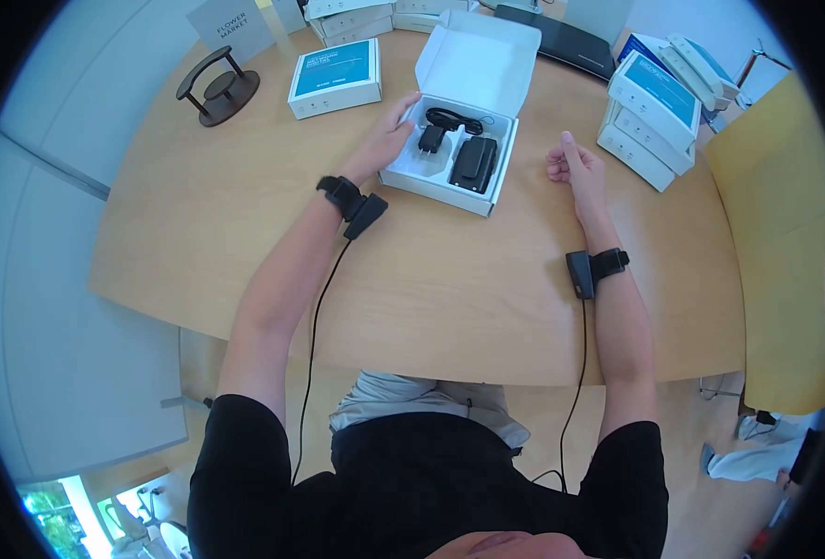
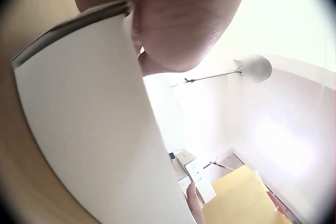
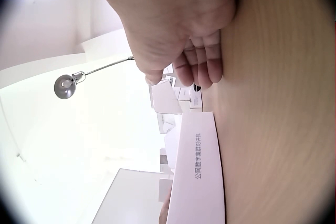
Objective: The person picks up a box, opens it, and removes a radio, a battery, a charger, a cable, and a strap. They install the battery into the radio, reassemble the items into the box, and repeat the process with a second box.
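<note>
A white cardboard box (image 1: 443, 194) sits on the table with its lid (image 1: 478, 58) raised at the back. Inside lie a black power adapter (image 1: 432, 138) with a bundled cable (image 1: 453, 118) and a black rectangular device (image 1: 474, 164), each in its own part of the white insert. My left hand (image 1: 386, 142) grips the box's left wall near the back corner, thumb at the rim; the other fingers are mostly hidden outside it. To the right of the box, my right hand (image 1: 580, 177) rests on its edge on the table, fingers loosely curled, thumb up, holding nothing.
A closed box with a blue label (image 1: 336, 74) lies left of the open one. More boxes (image 1: 650, 121) are stacked at the right, others along the back. A dark wooden stand (image 1: 224, 93) is at the left. Cables run from both wrist cameras across the table.
</note>
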